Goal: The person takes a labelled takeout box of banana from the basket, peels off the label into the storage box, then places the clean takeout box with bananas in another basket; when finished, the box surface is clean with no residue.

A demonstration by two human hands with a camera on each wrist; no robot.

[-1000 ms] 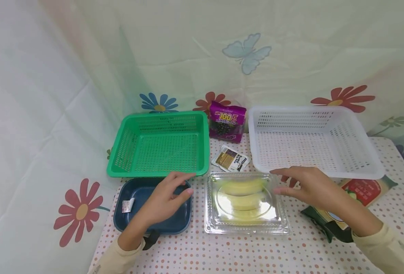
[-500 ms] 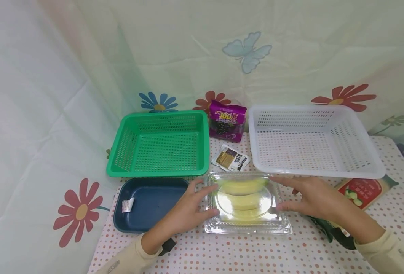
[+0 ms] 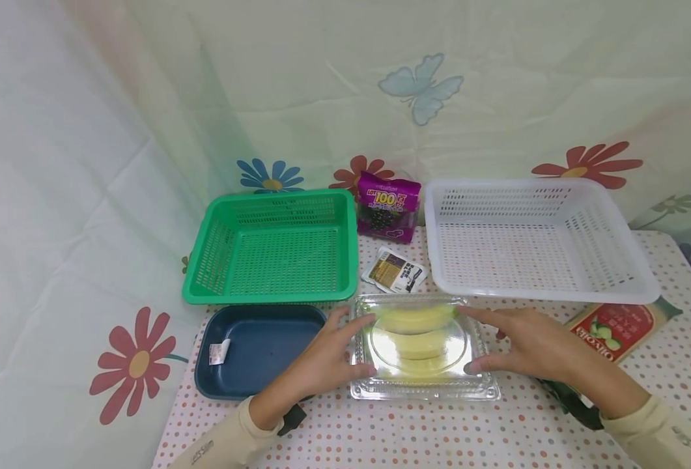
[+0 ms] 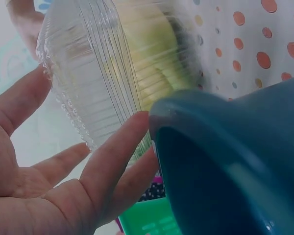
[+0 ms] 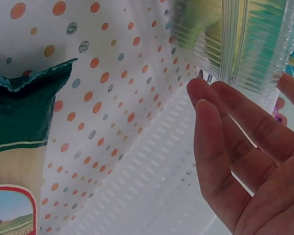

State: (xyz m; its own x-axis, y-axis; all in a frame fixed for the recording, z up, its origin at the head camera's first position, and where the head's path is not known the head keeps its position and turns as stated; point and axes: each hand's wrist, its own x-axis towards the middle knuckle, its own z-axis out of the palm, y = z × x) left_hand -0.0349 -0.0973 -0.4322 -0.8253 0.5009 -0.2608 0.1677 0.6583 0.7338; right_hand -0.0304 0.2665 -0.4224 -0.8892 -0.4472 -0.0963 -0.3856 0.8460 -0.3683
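A clear plastic clamshell box (image 3: 424, 389) lies at the front centre of the table, with yellow bananas (image 3: 420, 345) showing through its lid. My left hand (image 3: 329, 357) is at the box's left side, fingers spread, index and thumb over the lid's edge. On the opposite side, my right hand (image 3: 533, 345) has its index fingertip at the far corner and its thumb at the near one. The left wrist view shows spread fingertips against the box's ribbed side (image 4: 105, 63). In the right wrist view, loosely bent fingers reach the box's corner (image 5: 235, 54).
A dark blue tray (image 3: 263, 352) lies left of the box, partly behind my left hand. Behind are a green basket (image 3: 286, 260), a purple candy bag (image 3: 387, 208), small packets (image 3: 393, 270) and a white basket (image 3: 509, 260). A red-and-green package (image 3: 620, 329) lies under my right forearm.
My left hand has moved right from over the blue tray to the box's left side. My right hand has shifted slightly, bringing its fingertips onto the right edge. The box stays in place.
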